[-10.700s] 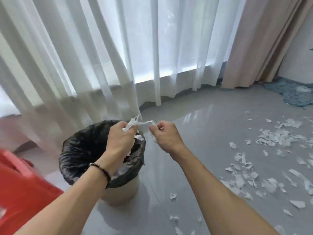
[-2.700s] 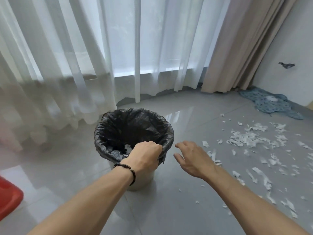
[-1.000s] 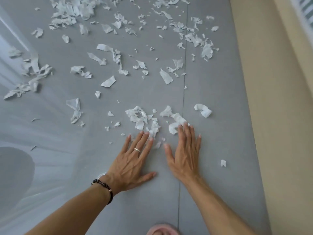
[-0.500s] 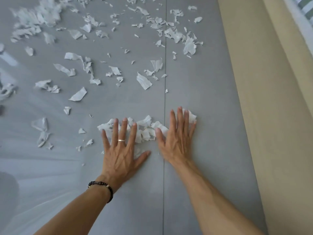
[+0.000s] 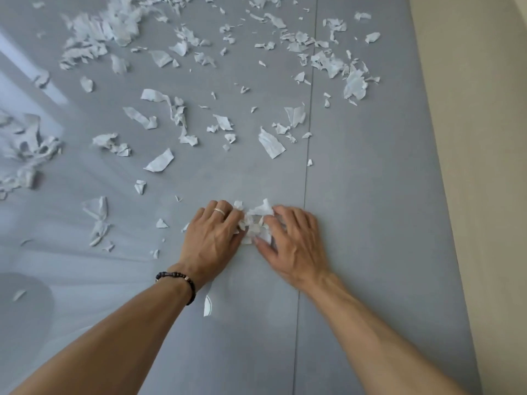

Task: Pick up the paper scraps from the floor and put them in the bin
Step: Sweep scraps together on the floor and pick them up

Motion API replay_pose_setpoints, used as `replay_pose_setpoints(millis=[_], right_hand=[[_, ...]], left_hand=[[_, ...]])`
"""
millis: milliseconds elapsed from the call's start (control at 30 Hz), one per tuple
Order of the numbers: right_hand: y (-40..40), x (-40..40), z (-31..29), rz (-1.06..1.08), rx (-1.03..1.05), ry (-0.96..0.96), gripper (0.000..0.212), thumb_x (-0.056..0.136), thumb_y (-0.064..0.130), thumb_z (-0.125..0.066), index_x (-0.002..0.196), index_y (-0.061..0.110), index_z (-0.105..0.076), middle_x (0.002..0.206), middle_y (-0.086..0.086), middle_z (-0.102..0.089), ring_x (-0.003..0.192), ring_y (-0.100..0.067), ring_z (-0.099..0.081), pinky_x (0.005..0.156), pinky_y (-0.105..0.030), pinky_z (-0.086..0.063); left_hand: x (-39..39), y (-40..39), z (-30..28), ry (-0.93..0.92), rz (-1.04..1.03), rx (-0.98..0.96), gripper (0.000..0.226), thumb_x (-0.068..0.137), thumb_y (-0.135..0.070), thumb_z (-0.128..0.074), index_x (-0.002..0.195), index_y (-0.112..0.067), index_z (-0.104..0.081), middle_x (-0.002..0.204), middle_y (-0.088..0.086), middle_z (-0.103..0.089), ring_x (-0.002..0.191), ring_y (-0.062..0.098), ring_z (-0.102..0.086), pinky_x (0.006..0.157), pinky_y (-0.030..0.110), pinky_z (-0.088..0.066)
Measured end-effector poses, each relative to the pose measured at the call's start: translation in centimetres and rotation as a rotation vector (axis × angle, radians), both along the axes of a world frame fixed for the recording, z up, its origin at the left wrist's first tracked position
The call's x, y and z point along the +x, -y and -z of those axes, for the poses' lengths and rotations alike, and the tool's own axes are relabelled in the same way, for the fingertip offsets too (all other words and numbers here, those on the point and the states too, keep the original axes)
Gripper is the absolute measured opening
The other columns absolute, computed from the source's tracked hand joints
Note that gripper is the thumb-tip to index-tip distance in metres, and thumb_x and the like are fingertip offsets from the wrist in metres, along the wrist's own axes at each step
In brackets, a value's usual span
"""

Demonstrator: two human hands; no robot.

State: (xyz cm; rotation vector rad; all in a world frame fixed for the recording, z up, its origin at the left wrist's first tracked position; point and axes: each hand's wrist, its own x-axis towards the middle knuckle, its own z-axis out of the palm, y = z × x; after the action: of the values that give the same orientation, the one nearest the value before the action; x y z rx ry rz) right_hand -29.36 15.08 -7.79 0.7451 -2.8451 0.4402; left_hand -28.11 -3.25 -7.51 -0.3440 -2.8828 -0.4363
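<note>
The left hand (image 5: 212,238) and right hand (image 5: 293,240) curl inward against the grey floor (image 5: 370,223), fingers half-closed around a small heap of paper scraps (image 5: 255,220) pressed between them; beyond the heap, more loose scraps (image 5: 271,143) litter the floor
</note>
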Motion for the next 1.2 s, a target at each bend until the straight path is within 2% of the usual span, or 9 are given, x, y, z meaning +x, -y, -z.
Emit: replay_pose_setpoints(millis=[100,200,267,400,567,733,933,1100,1200], right_hand=[[1.9,-0.9,-0.4,0.051,0.002,0.005,0.018,0.083,0.029,-0.056,0.081,0.011,-0.057,0.082,-0.006,-0.057,0.072,-0.028,-0.054,0.055,-0.037,-0.042],[3.4,-1.1,-0.8,0.05,0.059,0.108,0.02,0.071,0.013,-0.073,0.076,0.01,-0.054,0.063,-0.006,-0.056,0.048,-0.031,-0.055,0.037,-0.027,-0.03],[4.2,-1.2,-1.3,0.111,0.069,0.2,0.029,0.067,0.007,-0.078,0.077,0.008,-0.051,0.058,-0.009,-0.058,0.042,-0.034,-0.053,0.039,-0.026,-0.026],[6.1,-1.4,-3.5,0.305,-0.191,0.413,0.007,0.092,0.015,-0.054,0.094,0.008,-0.053,0.08,-0.015,-0.064,0.074,-0.038,-0.057,0.055,-0.035,-0.034],[10.5,-2.6,-10.5,0.281,-0.528,0.511,0.025,0.094,0.02,-0.053,0.071,0.02,-0.044,0.065,0.01,-0.047,0.057,-0.013,-0.043,0.045,-0.016,-0.032],[18.6,-3.1,-20.0,0.056,-0.533,0.513,0.029,0.094,0.027,-0.055,0.067,0.022,-0.048,0.064,0.012,-0.055,0.053,-0.009,-0.041,0.043,-0.017,-0.029],[31.2,-1.0,-29.4,-0.224,-0.483,0.48,0.026,0.093,0.033,-0.056,0.072,0.018,-0.051,0.071,0.003,-0.056,0.061,-0.014,-0.046,0.053,-0.027,-0.034],[44.1,3.7,-33.1,-0.415,-0.415,0.479,0.028,0.093,0.034,-0.055,0.081,0.009,-0.057,0.08,-0.005,-0.061,0.078,-0.025,-0.055,0.063,-0.032,-0.042],[50.9,7.3,-33.5,-0.492,-0.367,0.519,0.034,0.095,0.032,-0.052,0.066,0.018,-0.042,0.069,0.003,-0.047,0.068,-0.02,-0.048,0.053,-0.029,-0.032]], left_hand=[[0.0,0.9,-0.8,0.09,0.038,-0.011,0.012,0.084,-0.023,-0.045,0.081,-0.012,-0.049,0.067,0.005,-0.052,0.056,0.029,-0.053,0.04,0.027,-0.029],[0.6,2.2,-1.7,0.172,0.014,0.03,0.011,0.08,-0.016,-0.048,0.082,-0.016,-0.037,0.055,0.004,-0.048,0.039,0.034,-0.045,0.038,0.023,-0.02],[0.8,3.2,-2.4,0.192,-0.027,0.07,0.015,0.081,-0.009,-0.052,0.084,-0.014,-0.038,0.052,0.007,-0.049,0.038,0.037,-0.042,0.038,0.026,-0.021],[0.7,5.7,-6.1,0.235,-0.134,0.339,0.016,0.096,-0.022,-0.051,0.083,-0.013,-0.047,0.057,0.006,-0.056,0.051,0.031,-0.048,0.047,0.035,-0.035],[0.4,10.5,-11.4,0.314,-0.353,0.619,0.03,0.094,-0.03,-0.055,0.069,-0.017,-0.044,0.059,0.001,-0.047,0.048,0.017,-0.042,0.038,0.016,-0.03],[0.5,16.8,-19.3,0.269,-0.43,0.744,0.028,0.092,-0.031,-0.056,0.073,-0.013,-0.047,0.063,0.002,-0.05,0.053,0.017,-0.044,0.049,0.025,-0.035],[5.1,28.0,-27.9,0.072,-0.621,0.83,0.025,0.092,-0.031,-0.056,0.074,-0.014,-0.051,0.054,-0.003,-0.046,0.046,0.013,-0.041,0.043,0.021,-0.031],[12.4,37.9,-31.6,-0.08,-0.821,0.847,0.021,0.093,-0.026,-0.056,0.079,-0.01,-0.058,0.058,-0.001,-0.052,0.051,0.014,-0.046,0.049,0.026,-0.036],[17.2,42.8,-32.1,-0.129,-0.985,0.741,0.024,0.091,-0.023,-0.054,0.077,-0.004,-0.061,0.065,0.006,-0.058,0.059,0.018,-0.051,0.054,0.029,-0.04]])
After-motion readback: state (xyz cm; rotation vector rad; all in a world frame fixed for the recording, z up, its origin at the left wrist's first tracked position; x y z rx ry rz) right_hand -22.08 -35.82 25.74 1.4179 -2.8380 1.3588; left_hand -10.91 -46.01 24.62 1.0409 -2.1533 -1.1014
